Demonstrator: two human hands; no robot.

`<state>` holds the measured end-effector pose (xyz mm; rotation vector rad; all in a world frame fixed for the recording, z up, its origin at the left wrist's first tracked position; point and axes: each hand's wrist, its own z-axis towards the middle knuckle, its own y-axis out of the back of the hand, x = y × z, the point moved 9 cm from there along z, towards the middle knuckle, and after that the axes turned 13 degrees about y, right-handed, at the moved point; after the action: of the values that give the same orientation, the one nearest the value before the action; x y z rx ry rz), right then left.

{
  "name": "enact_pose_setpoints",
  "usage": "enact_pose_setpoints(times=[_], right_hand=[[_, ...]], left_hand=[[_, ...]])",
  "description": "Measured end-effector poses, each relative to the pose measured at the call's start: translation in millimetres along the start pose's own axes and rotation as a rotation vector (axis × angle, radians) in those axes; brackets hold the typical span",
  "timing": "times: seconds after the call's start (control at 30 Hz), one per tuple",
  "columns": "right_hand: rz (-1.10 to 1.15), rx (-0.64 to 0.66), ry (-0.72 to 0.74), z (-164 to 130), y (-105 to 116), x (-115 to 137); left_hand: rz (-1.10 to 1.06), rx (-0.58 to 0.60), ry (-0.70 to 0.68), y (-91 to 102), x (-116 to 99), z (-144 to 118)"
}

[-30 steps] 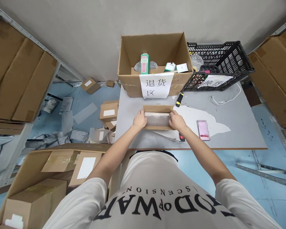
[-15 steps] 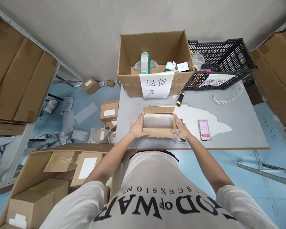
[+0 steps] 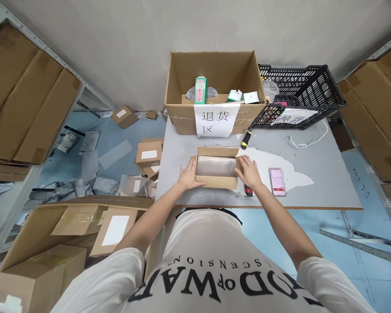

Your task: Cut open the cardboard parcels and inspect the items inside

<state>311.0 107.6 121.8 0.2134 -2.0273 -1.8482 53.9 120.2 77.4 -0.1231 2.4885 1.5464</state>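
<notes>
On the grey table (image 3: pixel 313 174), small open carton (image 3: pixel 217 173) between flat left hand (image 3: pixel 188 174) and right hand (image 3: pixel 248 172), no closed grip.

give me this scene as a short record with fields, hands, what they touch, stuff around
left hand: flat against left side of the small open carton
right hand: on the carton's right side
carton contents: clear plastic wrap, item unclear
table: grey, carton rests on it
near right hand: phone, dark marker
behind: large labelled box, black crate
</notes>
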Motion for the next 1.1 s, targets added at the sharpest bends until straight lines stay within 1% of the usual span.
enact_pose_setpoints(times=[0.07, 0.13, 0.17, 0.23, 0.3, 0.37, 0.43, 0.5, 0.6, 0.7, 0.77, 0.87, 1.1], right_hand=[[-0.114, -0.043, 0.1, 18, 21, 28], [-0.206, -0.045, 0.164, 35, 34, 56], [-0.231, -0.025, 0.186, 43, 36, 69], [-0.24, 0.045, 0.223, 57, 32, 90], [-0.221, 0.127, 0.224, 68, 21, 100], [-0.208, 0.207, 0.151, 76, 8, 94], [-0.197, 0.292, 0.056, 79, -7, 77], [-0.179, 0.37, 0.009, 78, -21, 61], [-0.144, 0.452, 0.024, 75, -35, 45], [-0.112, 0.504, 0.054, 72, -41, 41], [-0.099, 0.519, 0.078, 71, -38, 43], [-0.088, 0.522, 0.116, 71, -28, 50], [-0.11, 0.471, 0.257, 68, 12, 60]], left_hand=[[0.003, 0.002, 0.01, 0.3, 0, -1], [0.004, 0.005, 0.013, -0.2, 0, -2], [0.004, 0.007, 0.014, -0.7, 0, -2], [0.004, 0.009, 0.014, -1.6, -1, -3], [0.002, 0.003, 0.017, -2.0, -1, -4], [0.003, -0.001, 0.025, -2.4, 0, -4], [0.004, 0.003, 0.032, -3.1, 0, -5], [0.002, 0.011, 0.036, -3.4, 0, -5], [-0.004, 0.019, 0.046, -3.0, 0, -6], [-0.002, 0.03, 0.061, -2.8, 0, -7], [-0.008, 0.028, 0.063, -2.2, -1, -8], [-0.028, 0.019, 0.062, -0.9, -3, -9], [-0.065, 0.017, 0.092, 1.4, -3, -8]])
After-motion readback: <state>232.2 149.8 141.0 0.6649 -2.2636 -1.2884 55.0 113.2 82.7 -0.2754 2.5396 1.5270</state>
